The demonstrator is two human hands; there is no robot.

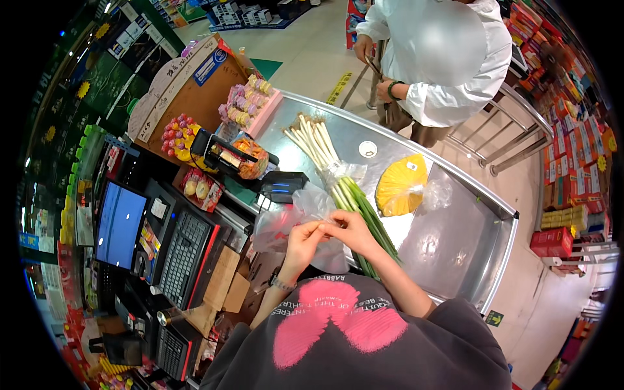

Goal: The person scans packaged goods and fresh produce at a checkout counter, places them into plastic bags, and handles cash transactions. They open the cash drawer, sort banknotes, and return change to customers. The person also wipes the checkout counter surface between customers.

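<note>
Close in front of my body, my left hand (303,241) and my right hand (352,234) meet, fingertips pinching the edge of a thin, translucent plastic carrier bag (273,226). The bag hangs loosely and looks flat. Just beyond my right hand lies a bunch of green onions (363,204), bound with clear plastic around the middle, roots pointing away from me. To its right, on the steel checkout counter (453,239), rests a knotted clear bag of yellow food (402,185) bearing a small label; the exact food cannot be told.
A black scanner-like device (282,186) stands left of the onions. Further left are a candy display (248,105), a payment terminal (222,153), a keyboard (183,243) and a monitor (120,224). Across the counter stands a person in white (438,97), near metal rails (516,129).
</note>
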